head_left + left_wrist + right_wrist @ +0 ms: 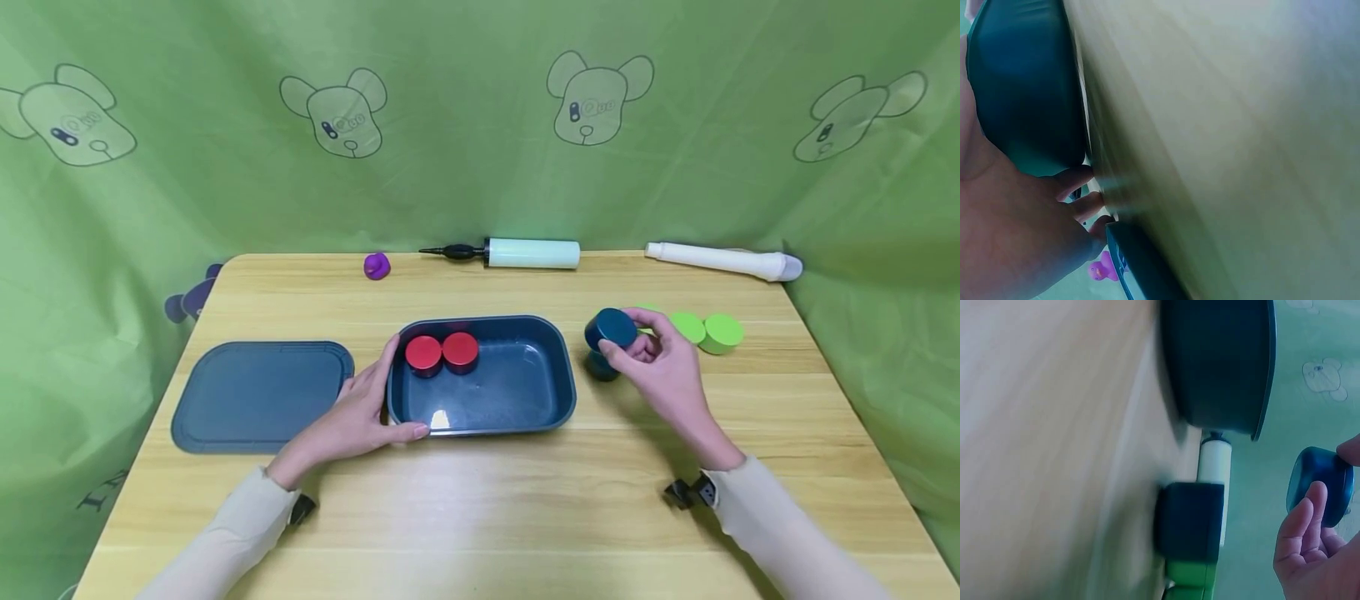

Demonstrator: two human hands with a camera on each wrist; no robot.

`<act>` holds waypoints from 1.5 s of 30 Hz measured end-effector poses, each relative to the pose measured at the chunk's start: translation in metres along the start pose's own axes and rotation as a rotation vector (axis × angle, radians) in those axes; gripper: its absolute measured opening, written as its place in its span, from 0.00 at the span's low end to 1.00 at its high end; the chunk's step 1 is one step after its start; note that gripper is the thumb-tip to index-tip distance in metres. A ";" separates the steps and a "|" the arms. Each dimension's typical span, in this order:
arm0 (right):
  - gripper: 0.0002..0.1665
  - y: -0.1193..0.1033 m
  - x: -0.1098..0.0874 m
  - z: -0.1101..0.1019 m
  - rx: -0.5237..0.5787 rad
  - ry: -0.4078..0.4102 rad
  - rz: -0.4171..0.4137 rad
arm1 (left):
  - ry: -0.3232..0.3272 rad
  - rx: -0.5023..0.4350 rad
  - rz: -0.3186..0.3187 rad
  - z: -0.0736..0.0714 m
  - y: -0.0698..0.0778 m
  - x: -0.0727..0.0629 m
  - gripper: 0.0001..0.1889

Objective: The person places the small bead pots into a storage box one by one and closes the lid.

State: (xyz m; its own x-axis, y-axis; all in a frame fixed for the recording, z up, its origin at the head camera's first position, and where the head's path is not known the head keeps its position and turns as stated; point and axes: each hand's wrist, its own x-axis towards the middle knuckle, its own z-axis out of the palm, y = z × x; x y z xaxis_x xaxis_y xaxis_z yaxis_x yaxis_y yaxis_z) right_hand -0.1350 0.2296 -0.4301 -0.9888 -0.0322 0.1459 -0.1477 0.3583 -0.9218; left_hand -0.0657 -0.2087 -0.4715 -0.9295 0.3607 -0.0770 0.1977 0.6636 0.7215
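Note:
In the head view my right hand [667, 367] pinches a dark blue round disc [611, 327] between thumb and fingers. The right wrist view shows this raised disc [1319, 486] well off the table. A second dark blue disc [602, 367] stands on the table just beneath it. My left hand [352, 421] rests against the left end of a dark blue rectangular box [517, 429], thumb along the near rim and fingers spread along the side wall. Inside, two red discs [461, 352] sit side by side at the upper left.
Green discs [723, 333] stand behind my right hand, one partly hidden. A flat blue lid [262, 396] lies left of the box. Along the back edge are a purple toy duck [377, 266], a hand pump [532, 253] and a white wand-like object [720, 259].

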 end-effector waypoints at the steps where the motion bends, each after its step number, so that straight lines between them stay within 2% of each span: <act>1: 0.32 -0.002 0.001 0.003 -0.003 -0.010 -0.005 | 0.001 0.000 0.000 0.000 0.000 0.000 0.71; 9: 0.31 -0.010 0.006 0.028 -0.014 -0.098 -0.057 | 0.002 -0.001 -0.004 0.000 0.000 0.000 0.71; 17: 0.31 -0.014 0.011 0.052 -0.010 -0.192 -0.050 | -0.001 -0.005 -0.002 0.000 -0.001 0.000 0.71; 25: 0.33 -0.023 0.013 0.069 -0.191 -0.194 -0.069 | -0.005 -0.001 -0.006 0.000 0.000 0.000 0.71; 32: 0.36 -0.030 0.016 0.086 -0.296 -0.268 -0.098 | -0.007 -0.007 -0.008 -0.001 0.001 0.000 0.71; 40: 0.37 -0.039 0.016 0.106 -0.442 -0.343 -0.032 | -0.003 -0.001 -0.008 -0.001 0.001 -0.001 0.71; 45: 0.37 -0.044 0.019 0.116 -0.519 -0.367 -0.031 | 0.002 -0.001 -0.002 -0.001 0.000 0.000 0.71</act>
State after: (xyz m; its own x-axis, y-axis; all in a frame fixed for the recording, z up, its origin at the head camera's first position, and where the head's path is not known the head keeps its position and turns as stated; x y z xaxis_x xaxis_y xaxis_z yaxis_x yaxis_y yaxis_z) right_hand -0.1495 0.1049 -0.4289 -0.9413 -0.3343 -0.0476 -0.2370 0.7545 -0.6120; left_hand -0.0663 -0.2089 -0.4711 -0.9306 0.3579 -0.0771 0.1956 0.6640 0.7217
